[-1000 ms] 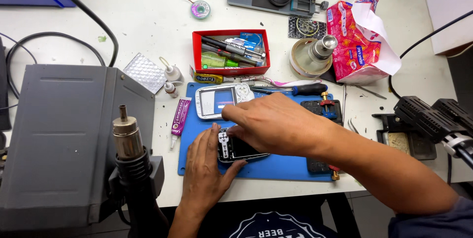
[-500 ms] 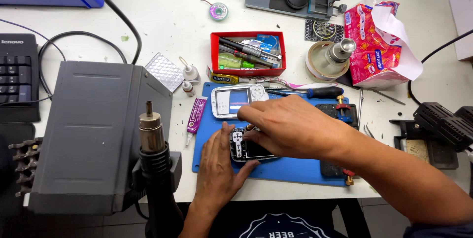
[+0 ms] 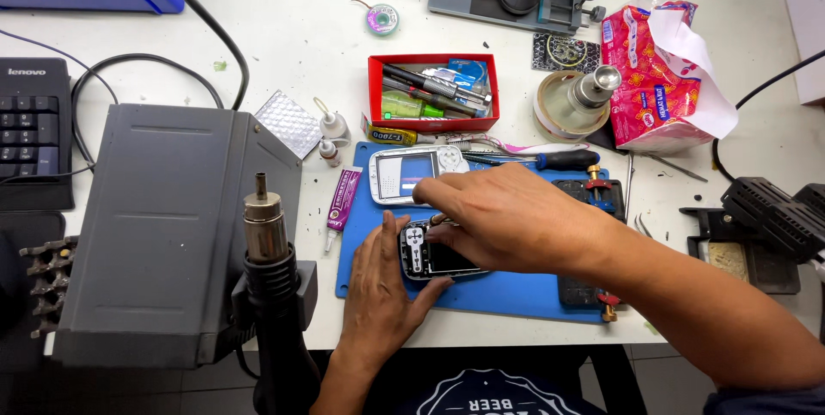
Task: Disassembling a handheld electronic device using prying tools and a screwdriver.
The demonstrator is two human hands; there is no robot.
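— On the blue work mat (image 3: 516,295), near its front edge, what lies under the hands?

— A dark phone body (image 3: 438,253) with a pale keypad strip at its left end. The left hand (image 3: 382,295) lies flat on the mat, fingers spread, thumb and forefinger bracing the phone's left and lower edges rather than closing round it. The right hand (image 3: 507,217) comes over from the right and covers the phone's right half; its fingertips are pinched narrowly at the phone's top edge, but what they pinch is too small to tell.

— And just behind that, on the same mat?

— A white phone front cover (image 3: 412,173) with a blue screen lies at the mat's back left corner, close to the right hand's forefinger. A black-handled screwdriver (image 3: 550,160) rests along the mat's back edge. A small black clamp jig (image 3: 593,200) with red knobs stands on the mat's right part.

— Left of the mat?

— A purple glue tube (image 3: 342,200) lies just beside it, then a grey hot-air station (image 3: 163,226) with its nozzle handle (image 3: 268,234) upright in front.

— Farther back from the mat?

— A red tray (image 3: 430,93) of tools sits behind it, a tape roll (image 3: 567,106) to the tray's right, and a pink tissue pack (image 3: 653,71) beyond that.
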